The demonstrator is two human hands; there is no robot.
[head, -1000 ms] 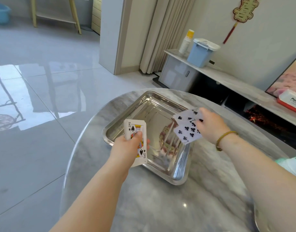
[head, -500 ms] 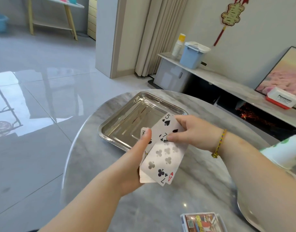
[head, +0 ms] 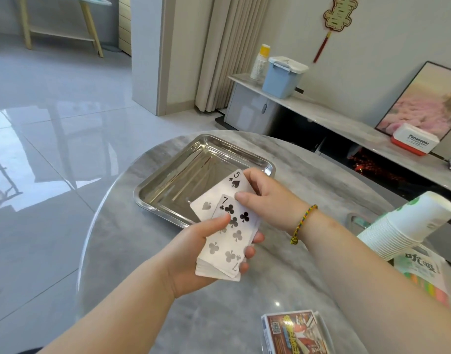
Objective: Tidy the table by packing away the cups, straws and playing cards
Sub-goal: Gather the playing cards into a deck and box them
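A: Where was the deck of playing cards?

B: In the left hand, above the bench, thumb pressed on the face and fingertips curled round the right edge. The seven of clubs lay on top, a little askew.

A: And the right hand?

B: Closed on the upper corner of the five of spades, thumb resting at the seven's top edge. That card stuck out beyond the deck toward the tray.

A: What lay around them?

B: The steel tray sat just past the hands with nothing in it, its near rim partly hidden by the cards. The stack of paper cups lay on its side near the right edge of the bench, with the packet of straws just in front of it. The card box stood at the near edge, below the right forearm.

A: Any open room?

B: Bare marble lay left of the tray up to the curved rim, and between the hands and the card box
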